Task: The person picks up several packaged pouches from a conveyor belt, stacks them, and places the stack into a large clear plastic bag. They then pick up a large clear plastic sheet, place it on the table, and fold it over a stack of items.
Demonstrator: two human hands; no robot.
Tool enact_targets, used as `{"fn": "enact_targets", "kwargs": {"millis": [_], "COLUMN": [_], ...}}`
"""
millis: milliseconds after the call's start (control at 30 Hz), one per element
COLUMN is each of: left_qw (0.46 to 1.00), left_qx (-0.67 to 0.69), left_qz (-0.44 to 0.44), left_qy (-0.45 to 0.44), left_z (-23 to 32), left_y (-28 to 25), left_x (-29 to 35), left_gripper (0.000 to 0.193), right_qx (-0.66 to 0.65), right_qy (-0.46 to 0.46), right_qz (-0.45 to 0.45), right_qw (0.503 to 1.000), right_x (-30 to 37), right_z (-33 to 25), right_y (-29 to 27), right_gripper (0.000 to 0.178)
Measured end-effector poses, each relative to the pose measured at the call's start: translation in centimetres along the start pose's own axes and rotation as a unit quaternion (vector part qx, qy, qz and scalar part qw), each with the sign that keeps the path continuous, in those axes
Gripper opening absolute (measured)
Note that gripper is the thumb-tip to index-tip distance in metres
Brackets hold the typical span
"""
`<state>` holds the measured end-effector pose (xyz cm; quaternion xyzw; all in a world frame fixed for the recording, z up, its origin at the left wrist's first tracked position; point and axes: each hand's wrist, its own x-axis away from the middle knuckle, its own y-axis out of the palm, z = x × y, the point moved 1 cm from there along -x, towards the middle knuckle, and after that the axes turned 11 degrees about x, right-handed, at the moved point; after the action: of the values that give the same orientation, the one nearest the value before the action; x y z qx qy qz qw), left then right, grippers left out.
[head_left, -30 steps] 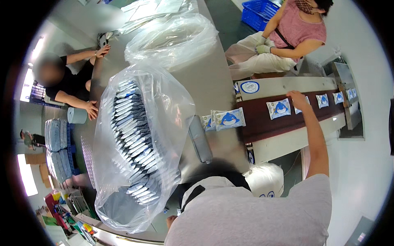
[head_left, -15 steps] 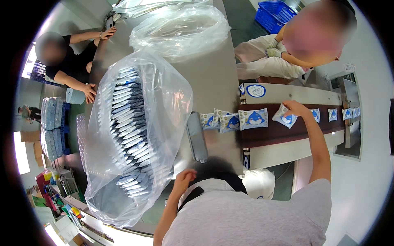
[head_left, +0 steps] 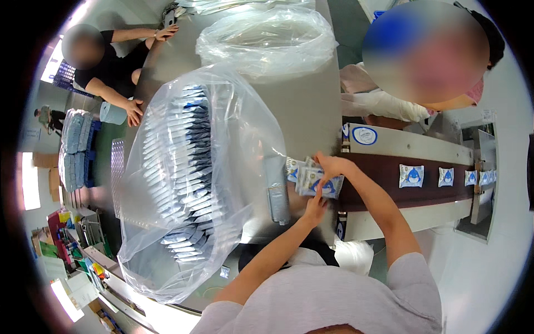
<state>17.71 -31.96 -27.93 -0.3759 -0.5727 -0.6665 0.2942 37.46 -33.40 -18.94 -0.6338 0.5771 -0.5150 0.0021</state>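
Gathered packets: an overlapping bunch of white-and-blue pillow-shaped packets (head_left: 307,181), at or just above the tabletop's edge beside the belt; whether lifted, I cannot tell.
Right hand: the right hand (head_left: 332,166), at 1 o'clock of the bunch, fingers narrowed over its upper edge, holding it.
Left hand: the left hand (head_left: 316,210), at 6 o'clock, a finger against the packets; its grip cannot be told.
Grey slab: an oblong grey piece (head_left: 278,203) at 9 o'clock, on the steel tabletop (head_left: 311,100).
Bagged: long rows already inside a large clear plastic bag (head_left: 250,128), farther at 9 o'clock.
Unpicked: spaced packets (head_left: 411,176) on the dark-red conveyor belt (head_left: 371,178), 3 o'clock.
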Motion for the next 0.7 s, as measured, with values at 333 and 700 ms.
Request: {"fn": "enact_targets", "kwargs": {"millis": [333,700], "left_qw": [0.986,0.972], "left_qx": [0.137,-0.216], "left_qz": [-0.073,-0.087], "left_qy": [0.062,0.038], "left_z": [5.5,11.4], "left_y": [1.3,1.7], "left_x": [2.1,15.8], "left_gripper": [0.04,0.072], "right_qx": [0.092,-0.49], "right_qy": [-0.076,0.073], "right_qz": [0.138,0.344], "right_qw": [0.983,0.798], "right_x": [-2.3,9.3], "right_z": [-3.7,-16.7], "right_y": [1.4,8.7], "right_gripper": [0.083,0.081]}}
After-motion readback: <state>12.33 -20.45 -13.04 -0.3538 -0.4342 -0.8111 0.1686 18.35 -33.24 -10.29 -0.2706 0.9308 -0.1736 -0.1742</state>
